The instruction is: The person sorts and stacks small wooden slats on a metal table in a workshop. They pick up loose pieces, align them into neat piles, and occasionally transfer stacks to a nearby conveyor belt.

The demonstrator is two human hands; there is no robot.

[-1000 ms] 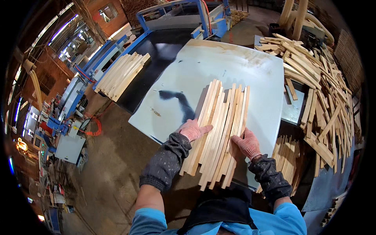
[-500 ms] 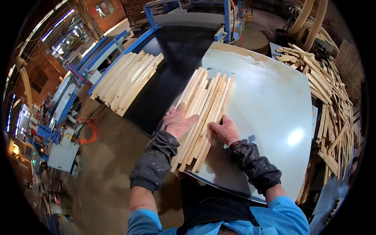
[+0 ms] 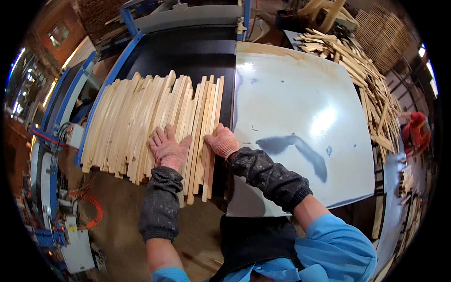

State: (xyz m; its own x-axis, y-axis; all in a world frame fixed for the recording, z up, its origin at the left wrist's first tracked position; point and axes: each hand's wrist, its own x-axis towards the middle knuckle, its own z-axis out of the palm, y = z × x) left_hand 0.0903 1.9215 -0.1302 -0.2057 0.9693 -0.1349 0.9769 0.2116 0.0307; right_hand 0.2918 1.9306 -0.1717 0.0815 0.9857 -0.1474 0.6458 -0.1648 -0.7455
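Note:
A row of pale wooden strips (image 3: 136, 115) lies side by side on the black belt (image 3: 188, 51), their near ends uneven and jutting past its near edge. My left hand (image 3: 169, 148), in a pinkish knitted glove, rests flat on top of the strips with fingers spread. At the right side of the row, my right hand (image 3: 222, 142), gloved alike, presses on the outermost strips, its fingers curled and partly hidden. Dark sleeve covers (image 3: 162, 202) wrap both forearms. Beside my right arm is a pale, glossy tabletop (image 3: 300, 103) with a dark wet-looking smear.
A blue frame (image 3: 124, 61) borders the belt's left side, with a grey crossbar (image 3: 188, 19) at its far end. Loose wooden strips (image 3: 350, 61) are heaped beyond the tabletop's right. A red coiled hose (image 3: 94, 209) hangs at left. A person in red (image 3: 416, 134) is at far right.
Both hands have shifted the bundle of strips left, off the pale tabletop and onto the black belt, against the strips lying there. My view has turned too.

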